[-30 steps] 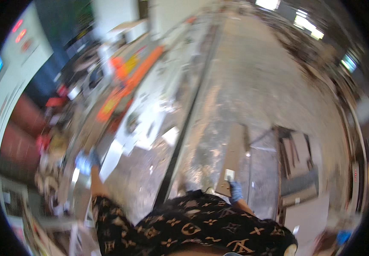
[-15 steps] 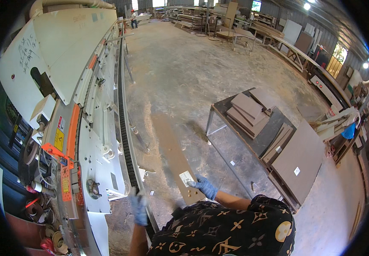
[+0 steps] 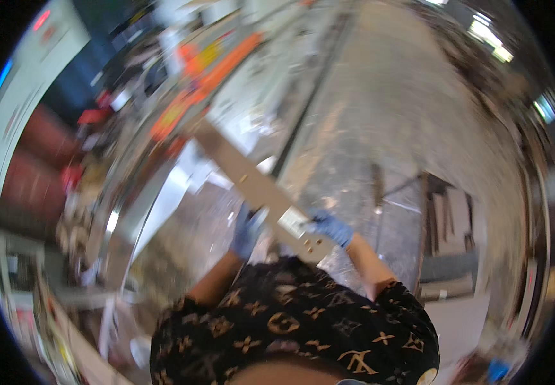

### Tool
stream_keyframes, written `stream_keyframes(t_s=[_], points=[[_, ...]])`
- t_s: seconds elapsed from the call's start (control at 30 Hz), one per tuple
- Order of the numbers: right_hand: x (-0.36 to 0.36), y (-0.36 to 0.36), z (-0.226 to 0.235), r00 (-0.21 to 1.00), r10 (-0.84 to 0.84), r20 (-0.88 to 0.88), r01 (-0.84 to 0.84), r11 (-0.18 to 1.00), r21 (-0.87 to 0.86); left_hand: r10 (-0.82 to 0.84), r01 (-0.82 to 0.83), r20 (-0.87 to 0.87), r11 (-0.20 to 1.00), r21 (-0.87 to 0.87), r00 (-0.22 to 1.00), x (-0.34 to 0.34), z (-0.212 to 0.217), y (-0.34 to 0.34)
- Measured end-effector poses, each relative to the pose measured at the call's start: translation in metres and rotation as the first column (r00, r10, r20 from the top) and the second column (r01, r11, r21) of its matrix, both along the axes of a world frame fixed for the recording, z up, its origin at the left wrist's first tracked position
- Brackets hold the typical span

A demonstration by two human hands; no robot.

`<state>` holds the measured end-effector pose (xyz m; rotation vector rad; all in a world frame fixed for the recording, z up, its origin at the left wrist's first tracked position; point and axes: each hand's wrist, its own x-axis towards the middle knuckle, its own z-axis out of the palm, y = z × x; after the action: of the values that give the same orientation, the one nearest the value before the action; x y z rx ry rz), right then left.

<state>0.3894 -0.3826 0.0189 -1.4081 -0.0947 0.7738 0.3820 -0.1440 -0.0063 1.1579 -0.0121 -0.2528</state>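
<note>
A long, narrow brown panel (image 3: 251, 183) slants from in front of me up to the left, its far end in front of the machine. Near its close end are a white label (image 3: 294, 221) and several small round holes. My right hand (image 3: 330, 230), in a blue glove, is closed on the panel's right edge beside the label. Also gloved, my left hand (image 3: 245, 234) is at the panel's left edge. Motion blurs its fingers, so whether they grip the panel does not show. Something pale shows at its fingertips, too smeared to name.
On the left stands a long white machine with an orange strip (image 3: 229, 64) and a dark rail (image 3: 309, 106). A table (image 3: 428, 224) with brown panels is at my right. Red containers (image 3: 36, 173) sit at the far left. Much of the view is blurred.
My view has turned left. The panel's far end has swung left toward the machine, with my right hand still on it. My left hand has come from the machine's rail to the panel's side.
</note>
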Motion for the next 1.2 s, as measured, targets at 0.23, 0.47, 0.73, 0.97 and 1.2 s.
stream_keyframes(t_s=[0.23, 0.47, 0.73, 0.97, 1.2], points=[[0.008, 0.091, -0.010, 0.998, 0.062, -0.004, -0.061, 0.995, 0.077, 0.284, -0.273, -0.103, 0.955, 0.112, 0.953, -0.013, 0.005, 0.072], [-0.002, 0.174, -0.029, 0.998, 0.019, -0.064, -0.005, 0.978, 0.210, 0.397, -0.363, -0.106, 0.899, 0.245, 0.912, -0.041, 0.016, 0.114], [0.026, 0.254, -0.047, 0.953, 0.262, -0.150, -0.221, 0.944, 0.245, 0.478, -0.462, 0.065, 0.791, 0.401, 0.876, -0.074, -0.007, 0.203], [0.029, 0.200, -0.003, 0.923, 0.383, -0.035, -0.370, 0.909, 0.192, 0.681, -0.440, 0.470, -0.235, 0.867, 0.561, -0.051, 0.021, 0.315], [0.018, 0.111, -0.003, 0.989, 0.149, 0.005, -0.145, 0.949, 0.280, 0.549, -0.015, 0.305, -0.468, 0.883, 0.778, -0.033, 0.009, 0.285]])
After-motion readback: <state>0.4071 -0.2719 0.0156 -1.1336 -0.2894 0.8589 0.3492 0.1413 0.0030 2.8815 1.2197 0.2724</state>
